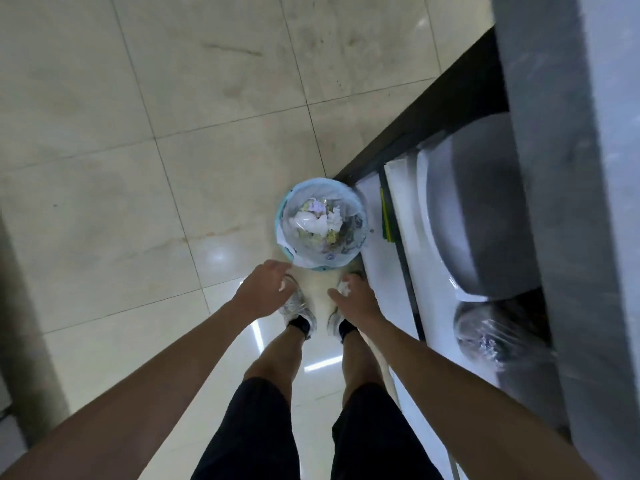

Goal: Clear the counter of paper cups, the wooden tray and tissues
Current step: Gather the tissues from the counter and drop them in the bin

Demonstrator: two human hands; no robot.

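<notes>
I look straight down at the tiled floor. A small round bin [290, 252] with a clear liner stands just ahead of my feet, holding crumpled white tissues [320, 220] and other scraps. My left hand [263, 292] hovers short of the bin's near rim, fingers curled around a bit of white tissue [284, 285]. To its right, my right hand [353, 297] is also closed on a crumpled white tissue [345, 288]. No paper cups or wooden tray are in view.
The grey counter edge [568, 202] runs down the right side. Below it is an open shelf [401, 271] with a large grey lidded pot [485, 220] and a plastic-wrapped bundle [491, 337]. A dark base strip [415, 112] meets the floor behind the bin.
</notes>
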